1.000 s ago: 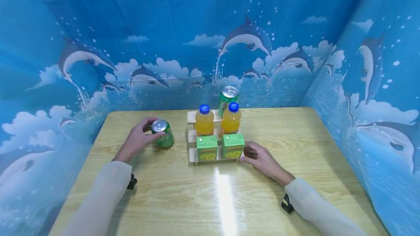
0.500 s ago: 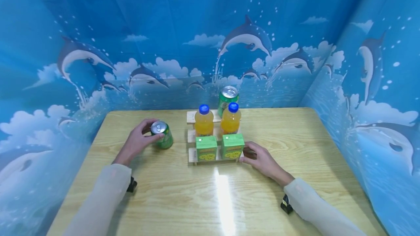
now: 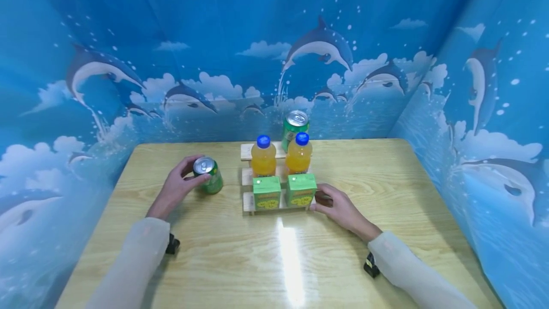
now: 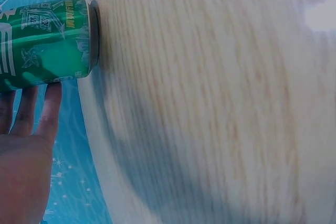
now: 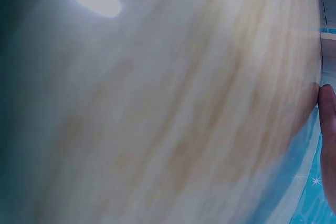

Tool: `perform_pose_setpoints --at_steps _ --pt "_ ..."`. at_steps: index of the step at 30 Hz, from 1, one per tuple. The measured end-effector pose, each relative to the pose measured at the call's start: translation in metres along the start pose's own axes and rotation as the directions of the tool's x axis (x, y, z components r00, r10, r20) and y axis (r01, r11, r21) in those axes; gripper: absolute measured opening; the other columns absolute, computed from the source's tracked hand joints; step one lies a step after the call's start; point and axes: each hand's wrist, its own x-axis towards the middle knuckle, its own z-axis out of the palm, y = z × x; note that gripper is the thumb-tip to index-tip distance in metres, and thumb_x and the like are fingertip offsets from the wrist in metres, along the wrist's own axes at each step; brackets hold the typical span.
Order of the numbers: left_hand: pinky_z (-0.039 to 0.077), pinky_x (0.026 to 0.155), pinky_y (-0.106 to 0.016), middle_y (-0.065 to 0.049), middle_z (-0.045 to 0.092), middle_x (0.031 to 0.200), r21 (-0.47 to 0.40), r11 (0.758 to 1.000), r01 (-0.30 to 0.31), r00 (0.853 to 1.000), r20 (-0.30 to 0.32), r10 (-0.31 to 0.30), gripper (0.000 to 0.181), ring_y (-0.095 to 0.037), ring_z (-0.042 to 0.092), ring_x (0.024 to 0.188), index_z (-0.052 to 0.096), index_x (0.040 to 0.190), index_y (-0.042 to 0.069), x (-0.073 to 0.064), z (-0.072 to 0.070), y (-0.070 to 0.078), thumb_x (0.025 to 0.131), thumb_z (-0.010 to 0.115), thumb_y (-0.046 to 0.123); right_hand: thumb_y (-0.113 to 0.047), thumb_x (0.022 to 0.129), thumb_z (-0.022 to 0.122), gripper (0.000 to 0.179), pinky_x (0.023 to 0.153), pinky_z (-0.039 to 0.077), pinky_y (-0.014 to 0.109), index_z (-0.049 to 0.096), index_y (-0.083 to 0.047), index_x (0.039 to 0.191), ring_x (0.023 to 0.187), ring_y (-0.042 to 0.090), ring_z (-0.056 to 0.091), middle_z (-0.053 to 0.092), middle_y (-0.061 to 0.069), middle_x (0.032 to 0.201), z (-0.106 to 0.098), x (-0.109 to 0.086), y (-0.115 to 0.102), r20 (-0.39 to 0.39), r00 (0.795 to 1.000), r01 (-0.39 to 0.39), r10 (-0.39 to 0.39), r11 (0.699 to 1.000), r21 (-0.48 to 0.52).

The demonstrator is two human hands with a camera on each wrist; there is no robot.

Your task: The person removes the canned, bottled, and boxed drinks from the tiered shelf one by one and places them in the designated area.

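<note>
My left hand (image 3: 177, 186) grips a green drink can (image 3: 213, 184), thumb across the near side and fingers behind it. The can is upright, and its base is right at the tabletop in the left wrist view, where the fingers (image 4: 50, 109) lie along its green side (image 4: 52, 51). To the right stands a three-tier wooden rack (image 3: 247, 202). My right hand (image 3: 340, 206) holds the right end of its lowest tier, beside a green juice carton (image 3: 301, 192); some fingers are hidden behind the carton. The right wrist view shows only the thumb (image 5: 328, 124) at its right edge.
The rack's front tier bears another green carton (image 3: 267, 194). Two orange drink bottles (image 3: 263, 160) (image 3: 299, 156) with blue caps stand on the middle tier. At the back right is a second green can (image 3: 290, 132). A blue dolphin-print curtain (image 3: 206, 37) surrounds the wooden table (image 3: 223, 252).
The head view has shifted slightly, moving everything a little to the left in the picture. Both hands, the can and the rack keep their places relative to one another.
</note>
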Motion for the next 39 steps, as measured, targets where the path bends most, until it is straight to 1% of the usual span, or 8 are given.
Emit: perform_pose_setpoints --at_steps 8,14,19,23,26,30,34,39 --pt "0.040 0.128 -0.060 -0.016 0.045 0.168 -0.023 1.000 0.002 1.000 0.008 -0.002 0.087 -0.037 0.042 0.156 0.039 0.168 0.018 -0.001 0.000 0.001 0.098 0.082 0.046 -0.028 0.097 0.084 0.058 0.110 0.060 0.046 0.063 -0.011 0.149 0.130 0.037 0.070 0.068 0.014 0.146 0.001 0.000 0.000 -0.003 1.000 -0.004 0.004 1.000 -0.003" --pt "0.039 0.129 -0.059 -0.010 0.042 0.172 -0.042 0.999 -0.019 1.000 0.009 0.019 0.085 -0.035 0.041 0.157 0.039 0.169 0.019 -0.002 -0.002 0.007 0.100 0.081 0.044 -0.027 0.097 0.084 0.058 0.109 0.060 0.045 0.063 -0.011 0.149 0.130 0.037 0.070 0.068 0.014 0.145 0.001 0.000 -0.001 -0.003 1.000 -0.005 0.005 1.000 -0.002" --pt "0.039 0.129 -0.059 -0.006 0.043 0.172 -0.018 0.999 -0.039 0.999 -0.004 0.039 0.081 -0.032 0.038 0.159 0.041 0.168 0.020 -0.003 -0.007 0.016 0.101 0.079 0.046 -0.027 0.097 0.085 0.059 0.109 0.061 0.044 0.063 -0.009 0.149 0.130 0.038 0.070 0.068 0.015 0.145 0.002 0.002 -0.003 0.001 1.000 -0.002 0.002 1.000 0.007" --pt "0.040 0.128 -0.062 -0.008 0.041 0.173 0.006 0.999 -0.046 0.999 0.003 0.046 0.080 -0.035 0.037 0.160 0.039 0.169 0.022 0.001 -0.010 0.024 0.103 0.076 0.048 -0.027 0.097 0.085 0.059 0.109 0.061 0.044 0.064 -0.009 0.148 0.131 0.038 0.070 0.068 0.015 0.146 0.002 0.003 -0.004 0.004 1.000 -0.002 0.002 1.000 0.014" --pt "0.039 0.128 -0.063 -0.010 0.041 0.173 0.017 0.998 -0.066 0.998 0.020 0.066 0.078 -0.037 0.036 0.161 0.040 0.168 0.021 0.005 -0.011 0.029 0.104 0.075 0.047 -0.027 0.097 0.085 0.058 0.109 0.061 0.045 0.064 -0.010 0.148 0.131 0.038 0.070 0.068 0.015 0.146 0.001 0.002 -0.004 0.002 1.000 -0.005 0.005 1.000 0.013" --pt "0.037 0.129 -0.063 -0.006 0.042 0.173 0.026 0.996 -0.084 0.996 0.033 0.083 0.077 -0.037 0.036 0.162 0.042 0.167 0.022 0.010 -0.013 0.035 0.103 0.076 0.048 -0.027 0.096 0.085 0.059 0.109 0.060 0.045 0.064 -0.010 0.148 0.131 0.038 0.070 0.068 0.015 0.145 0.000 0.001 -0.003 -0.002 1.000 -0.008 0.008 1.000 0.008" --pt "0.037 0.129 -0.064 -0.002 0.043 0.172 0.039 0.997 -0.072 0.997 0.037 0.071 0.079 -0.036 0.037 0.161 0.043 0.166 0.027 0.015 -0.011 0.044 0.100 0.077 0.054 -0.027 0.097 0.085 0.059 0.110 0.060 0.045 0.063 -0.010 0.149 0.131 0.039 0.070 0.068 0.016 0.146 0.000 -0.001 -0.003 -0.005 1.000 -0.009 0.009 1.000 0.004" --pt "0.037 0.129 -0.064 -0.002 0.043 0.172 0.052 0.995 -0.090 0.995 0.055 0.087 0.081 -0.035 0.038 0.160 0.043 0.167 0.027 0.023 -0.009 0.055 0.099 0.077 0.056 -0.027 0.097 0.084 0.059 0.111 0.059 0.046 0.063 -0.010 0.150 0.131 0.038 0.070 0.067 0.015 0.146 0.000 -0.001 -0.003 0.000 1.000 -0.015 0.015 1.000 0.003"
